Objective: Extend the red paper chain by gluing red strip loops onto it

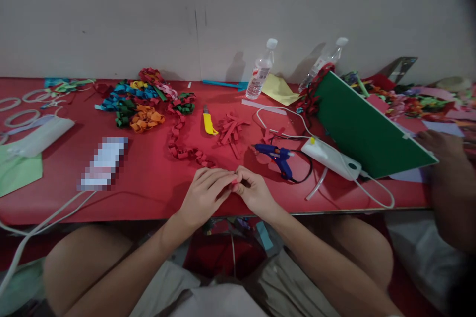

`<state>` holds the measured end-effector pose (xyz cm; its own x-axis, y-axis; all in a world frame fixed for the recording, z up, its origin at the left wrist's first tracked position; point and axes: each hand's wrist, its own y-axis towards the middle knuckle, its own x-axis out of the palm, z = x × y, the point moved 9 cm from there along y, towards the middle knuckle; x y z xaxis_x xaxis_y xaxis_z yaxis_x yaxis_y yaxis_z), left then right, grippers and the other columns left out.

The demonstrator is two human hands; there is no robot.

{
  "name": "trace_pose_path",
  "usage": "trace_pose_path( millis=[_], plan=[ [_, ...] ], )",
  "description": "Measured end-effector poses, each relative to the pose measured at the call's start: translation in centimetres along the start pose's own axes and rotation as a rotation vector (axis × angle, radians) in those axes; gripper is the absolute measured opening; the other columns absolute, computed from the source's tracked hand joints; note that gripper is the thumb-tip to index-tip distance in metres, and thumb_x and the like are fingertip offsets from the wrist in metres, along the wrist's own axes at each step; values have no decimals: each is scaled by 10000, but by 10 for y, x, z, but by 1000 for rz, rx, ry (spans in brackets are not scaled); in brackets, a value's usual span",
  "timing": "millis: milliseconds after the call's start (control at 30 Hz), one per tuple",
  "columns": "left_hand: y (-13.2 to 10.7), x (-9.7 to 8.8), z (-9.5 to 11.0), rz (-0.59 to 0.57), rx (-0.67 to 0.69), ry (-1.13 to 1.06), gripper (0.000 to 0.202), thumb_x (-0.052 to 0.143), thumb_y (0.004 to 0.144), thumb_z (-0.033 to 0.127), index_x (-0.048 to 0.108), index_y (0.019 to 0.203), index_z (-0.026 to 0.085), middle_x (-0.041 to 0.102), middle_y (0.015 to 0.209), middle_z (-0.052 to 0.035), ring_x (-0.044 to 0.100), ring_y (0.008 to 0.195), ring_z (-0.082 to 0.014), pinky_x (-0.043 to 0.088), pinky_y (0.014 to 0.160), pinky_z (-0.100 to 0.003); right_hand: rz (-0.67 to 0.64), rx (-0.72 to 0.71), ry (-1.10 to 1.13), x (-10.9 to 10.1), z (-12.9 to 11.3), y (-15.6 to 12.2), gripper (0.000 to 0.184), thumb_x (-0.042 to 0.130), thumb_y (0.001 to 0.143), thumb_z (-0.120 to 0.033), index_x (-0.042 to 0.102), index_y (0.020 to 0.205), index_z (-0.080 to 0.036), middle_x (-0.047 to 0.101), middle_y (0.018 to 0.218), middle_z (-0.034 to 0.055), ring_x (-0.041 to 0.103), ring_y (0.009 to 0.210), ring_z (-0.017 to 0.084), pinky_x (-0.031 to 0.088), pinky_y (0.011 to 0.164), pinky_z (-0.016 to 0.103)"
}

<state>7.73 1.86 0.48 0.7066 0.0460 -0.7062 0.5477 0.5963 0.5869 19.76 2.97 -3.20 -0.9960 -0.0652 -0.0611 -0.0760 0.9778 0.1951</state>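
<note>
My left hand [206, 194] and my right hand [252, 189] meet at the near edge of the red table [148, 178], fingertips pressed together on a small red paper strip [235, 184]. A red paper chain [186, 151] runs from just beyond my left hand up to a heap of coloured paper chains [143, 96]. Loose red paper strips [230, 131] lie ahead of my hands, with a yellow utility knife [208, 123] beside them. A blue glue gun [277, 156] lies just right of my right hand.
A white power strip [330, 158] with cables lies right of the glue gun. Another person's hand [442, 146] holds a tilted green board [362, 126]. Two water bottles [261, 69] stand by the wall. Tape rings [22, 118] and green paper [17, 171] lie at the left.
</note>
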Motion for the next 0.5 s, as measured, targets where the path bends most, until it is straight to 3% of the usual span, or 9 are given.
trace_pose_path(
  millis=[200,367,500],
  plan=[
    [-4,-6,0,56,41,4,318,607,938,197,619,1248,265,733,1175,-49,683,1091,-182,466,972,-368,-58,59,-13,5,2,-1,487,702,770,-654,581,718,-184,485,719,-26,449,677,128,390,645,263],
    [-7,-3,6,56,60,30,327,649,910,185,628,1231,242,745,1147,-48,693,1086,-189,478,965,-361,-30,-41,-22,5,-2,-4,555,659,792,-679,473,617,-186,438,690,-30,408,653,125,334,604,261],
    [-8,-4,7,62,75,4,329,661,899,174,631,1218,246,745,1149,-51,695,1086,-193,492,966,-365,-7,-80,-71,6,-7,-7,507,661,841,-602,441,633,-195,431,676,-37,389,627,120,316,582,262]
  ],
)
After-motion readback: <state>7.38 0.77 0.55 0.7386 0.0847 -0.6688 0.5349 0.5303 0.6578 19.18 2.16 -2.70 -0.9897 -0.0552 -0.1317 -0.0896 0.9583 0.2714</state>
